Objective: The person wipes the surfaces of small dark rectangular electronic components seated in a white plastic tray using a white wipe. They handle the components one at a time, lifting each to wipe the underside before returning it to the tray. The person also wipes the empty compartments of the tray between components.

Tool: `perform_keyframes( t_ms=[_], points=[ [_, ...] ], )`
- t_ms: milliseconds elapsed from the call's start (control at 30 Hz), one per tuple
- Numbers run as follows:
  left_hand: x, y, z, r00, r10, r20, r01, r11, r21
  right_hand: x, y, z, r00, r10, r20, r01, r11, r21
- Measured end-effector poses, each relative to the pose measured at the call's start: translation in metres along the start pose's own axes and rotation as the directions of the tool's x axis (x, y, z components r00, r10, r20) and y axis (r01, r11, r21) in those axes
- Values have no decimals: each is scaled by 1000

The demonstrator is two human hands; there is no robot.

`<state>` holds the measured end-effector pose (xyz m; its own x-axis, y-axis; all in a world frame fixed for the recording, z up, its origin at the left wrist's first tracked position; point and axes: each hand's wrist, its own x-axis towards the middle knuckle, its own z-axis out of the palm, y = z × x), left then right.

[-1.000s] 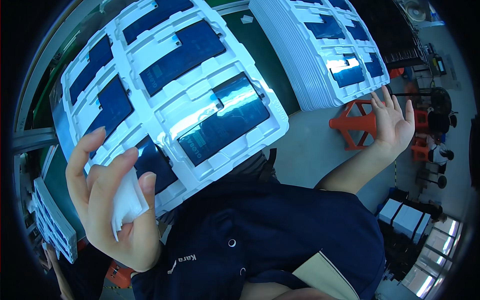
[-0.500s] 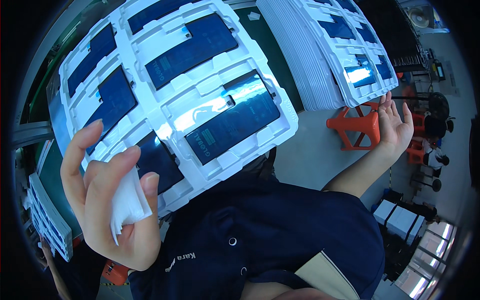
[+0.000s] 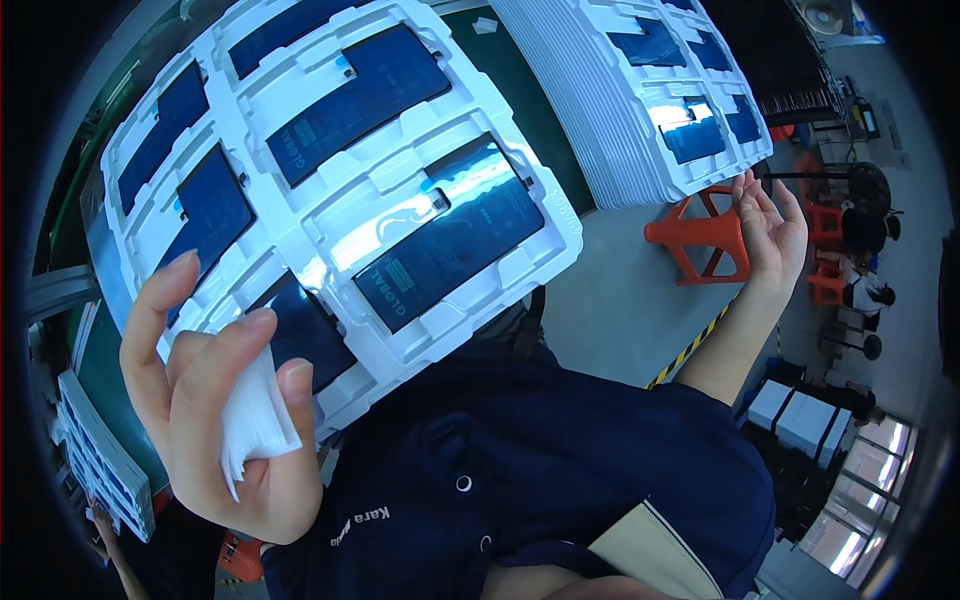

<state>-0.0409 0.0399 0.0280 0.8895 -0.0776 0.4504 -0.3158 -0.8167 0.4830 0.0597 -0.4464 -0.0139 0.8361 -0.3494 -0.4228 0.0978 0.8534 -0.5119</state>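
A white moulded tray (image 3: pixel 568 235) spreads out before me, with dark L-shaped batteries (image 3: pixel 450 250) lying in its pockets. Over its near left corner is my left hand (image 3: pixel 235 430), its fingers curled around a folded white wipe (image 3: pixel 258 420). The index finger points out above one battery (image 3: pixel 215 210). To the right, my right hand (image 3: pixel 775 240) is palm up with its fingers apart, fingertips at the near corner of a tall tray stack (image 3: pixel 630 170). Whether they press on the tray edge is hard to tell. More batteries (image 3: pixel 695 140) sit in the stack's top tray.
Green table surface (image 3: pixel 545 95) shows between the tray and the stack, with a white scrap (image 3: pixel 485 25) on it. An orange stool (image 3: pixel 700 235) stands below the stack's corner. Another tray stack (image 3: pixel 110 455) is at the far left, where another person's hand (image 3: pixel 102 520) reaches in.
My view has shifted slightly, so both trays sit further left in it. My right hand stays by the stack's corner. The left hand still holds the wipe.
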Motion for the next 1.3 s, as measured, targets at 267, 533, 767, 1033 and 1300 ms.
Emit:
perform_keyframes(
  t_ms=[267,533,767,1033,1300],
  points=[
    [-3,1,2,999,-24,-31,22,998,-63,14,-6,-10,998,69,-2,-69,998,-8],
    [-5,-2,2,1000,-8,-27,6,995,-99,9,-3,5,992,119,-39,-119,993,11],
    [-5,-4,3,1000,10,-26,-13,992,-128,7,14,42,990,21,142,2,986,-166],
    [-7,0,7,998,-33,-58,19,975,-222,44,24,40,913,-127,388,160,986,-55],
    [-9,-24,-7,965,173,-195,-208,963,-174,41,27,51,613,176,770,-103,984,-144]
  ],
)
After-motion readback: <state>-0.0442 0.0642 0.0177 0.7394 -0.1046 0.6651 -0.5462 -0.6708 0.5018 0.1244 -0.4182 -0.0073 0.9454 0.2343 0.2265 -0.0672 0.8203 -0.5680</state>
